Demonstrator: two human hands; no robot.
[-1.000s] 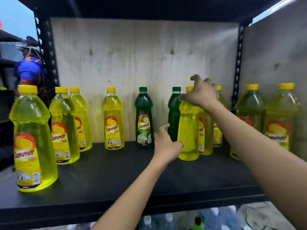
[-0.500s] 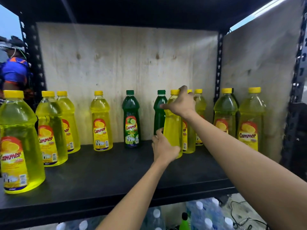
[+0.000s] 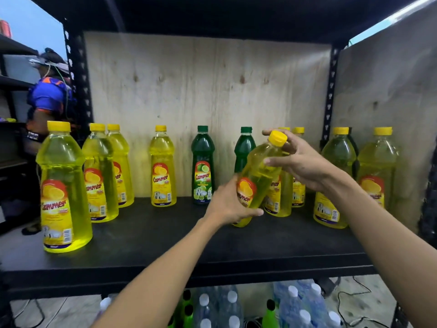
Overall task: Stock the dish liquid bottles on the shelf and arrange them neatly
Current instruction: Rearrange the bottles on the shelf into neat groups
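A yellow dish liquid bottle (image 3: 259, 171) with a yellow cap leans to the right, its base lifted just off the black shelf (image 3: 165, 240). My left hand (image 3: 230, 204) wraps its lower body by the label. My right hand (image 3: 299, 162) grips its neck and shoulder below the cap. Behind it stand a green bottle (image 3: 243, 147) and two yellow bottles (image 3: 296, 185), partly hidden. Another green lime bottle (image 3: 203, 166) stands at the back, left of my hands.
Several yellow bottles (image 3: 63, 190) stand at the left of the shelf, one (image 3: 162, 169) at the back, and two (image 3: 335, 178) at the right by the plywood side wall. Clear water bottles (image 3: 293, 306) sit below. A person (image 3: 47, 98) stands beyond the left post.
The yellow bottle stood upright on the shelf with my right hand on its cap; now both hands hold it and it tilts right, lifted toward me.
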